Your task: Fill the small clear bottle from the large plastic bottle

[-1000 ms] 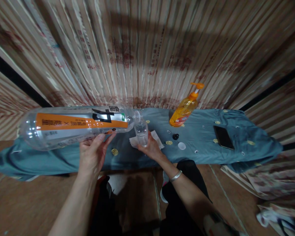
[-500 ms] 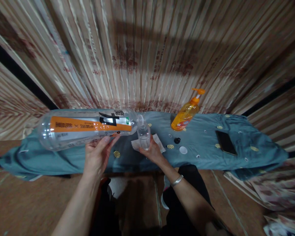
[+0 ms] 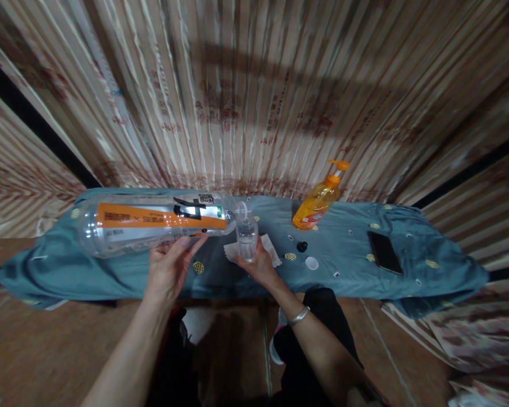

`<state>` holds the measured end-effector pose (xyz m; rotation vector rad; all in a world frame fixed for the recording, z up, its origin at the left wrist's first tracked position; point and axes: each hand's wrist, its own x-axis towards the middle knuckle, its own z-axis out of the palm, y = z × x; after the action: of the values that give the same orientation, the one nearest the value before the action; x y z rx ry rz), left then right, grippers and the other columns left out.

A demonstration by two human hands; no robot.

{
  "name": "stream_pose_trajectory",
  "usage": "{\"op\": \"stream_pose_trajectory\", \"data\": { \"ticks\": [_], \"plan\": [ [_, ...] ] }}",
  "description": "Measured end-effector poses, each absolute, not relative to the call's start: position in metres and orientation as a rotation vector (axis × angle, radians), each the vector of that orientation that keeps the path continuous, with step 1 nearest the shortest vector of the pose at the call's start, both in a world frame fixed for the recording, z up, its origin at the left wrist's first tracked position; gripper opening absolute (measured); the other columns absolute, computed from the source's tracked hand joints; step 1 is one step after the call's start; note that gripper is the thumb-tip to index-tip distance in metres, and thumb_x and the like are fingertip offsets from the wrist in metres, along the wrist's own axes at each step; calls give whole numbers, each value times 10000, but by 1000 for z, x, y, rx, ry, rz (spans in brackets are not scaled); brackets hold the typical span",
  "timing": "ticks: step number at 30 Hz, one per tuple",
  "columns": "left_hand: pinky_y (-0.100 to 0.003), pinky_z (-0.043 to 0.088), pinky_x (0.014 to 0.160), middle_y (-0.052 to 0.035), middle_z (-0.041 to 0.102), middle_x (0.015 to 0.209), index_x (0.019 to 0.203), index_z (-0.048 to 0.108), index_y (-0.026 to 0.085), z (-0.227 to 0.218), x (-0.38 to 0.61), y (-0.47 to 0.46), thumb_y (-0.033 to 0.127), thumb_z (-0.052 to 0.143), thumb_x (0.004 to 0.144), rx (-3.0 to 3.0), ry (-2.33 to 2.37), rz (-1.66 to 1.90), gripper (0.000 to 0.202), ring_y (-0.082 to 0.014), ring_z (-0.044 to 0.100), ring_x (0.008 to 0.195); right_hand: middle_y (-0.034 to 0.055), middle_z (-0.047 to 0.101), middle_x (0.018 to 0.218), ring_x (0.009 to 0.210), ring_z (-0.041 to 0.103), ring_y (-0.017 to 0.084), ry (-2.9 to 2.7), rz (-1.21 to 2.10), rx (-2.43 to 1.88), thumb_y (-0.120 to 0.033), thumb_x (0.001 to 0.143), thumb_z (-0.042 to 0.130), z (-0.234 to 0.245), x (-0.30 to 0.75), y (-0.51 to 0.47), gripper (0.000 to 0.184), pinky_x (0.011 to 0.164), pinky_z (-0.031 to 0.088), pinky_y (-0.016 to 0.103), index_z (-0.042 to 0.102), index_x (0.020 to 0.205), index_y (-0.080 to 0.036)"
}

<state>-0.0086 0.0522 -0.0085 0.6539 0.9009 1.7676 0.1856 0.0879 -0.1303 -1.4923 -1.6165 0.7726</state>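
My left hand point(image 3: 169, 260) is closed around the underside of a large clear plastic bottle point(image 3: 152, 244) with an orange, black and silver label. The bottle lies nearly level, its neck to the right. Its open mouth is at the rim of a small clear cup point(image 3: 247, 240), which my right hand point(image 3: 261, 264) grips from the right side. Some clear liquid seems to be in the cup, though the amount is hard to tell. Behind the cup, a white tissue point(image 3: 272, 249) is spread on the cloth, partly hidden by my hand.
A green patterned cloth point(image 3: 348, 271) covers the narrow table. On it stand a pump bottle of orange liquid point(image 3: 316, 208), a small black cap point(image 3: 302, 246), a white disc point(image 3: 311, 263) and a dark phone point(image 3: 384, 252). A striped curtain point(image 3: 254, 113) hangs directly behind.
The large bottle has shifted slightly right relative to the table, staying tipped at the cup. The view has turned a little. Both hands keep their hold.
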Motion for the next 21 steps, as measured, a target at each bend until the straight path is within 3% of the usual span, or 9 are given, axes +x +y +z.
{"op": "stream_pose_trajectory", "data": {
  "ticks": [6, 13, 21],
  "plan": [
    [-591, 583, 975, -15, 772, 779, 978, 725, 242, -9, -7, 51, 286, 1012, 453, 652, 914, 1764, 600, -294, 764, 874, 126, 732, 1222, 1122, 724, 317, -1592, 821, -1430, -313, 739, 786, -130, 188, 86, 782, 1002, 596, 510, 463, 1439, -181],
    [-586, 600, 959, -24, 798, 841, 927, 734, 261, -12, -7, 48, 267, 1007, 445, 627, 958, 1759, 555, -319, 763, 962, 157, 706, 1270, 1141, 713, 345, -1614, 874, -1438, -344, 757, 775, -126, 189, 85, 796, 1018, 587, 557, 436, 1452, -154],
    [-569, 609, 958, -8, 788, 805, 882, 746, 253, -7, -9, 43, 264, 1012, 436, 564, 1020, 1767, 519, -282, 767, 906, 136, 680, 1339, 1243, 672, 318, -1627, 893, -1414, -325, 767, 760, -120, 187, 86, 779, 1073, 550, 487, 432, 1462, -197]
  ]
}}
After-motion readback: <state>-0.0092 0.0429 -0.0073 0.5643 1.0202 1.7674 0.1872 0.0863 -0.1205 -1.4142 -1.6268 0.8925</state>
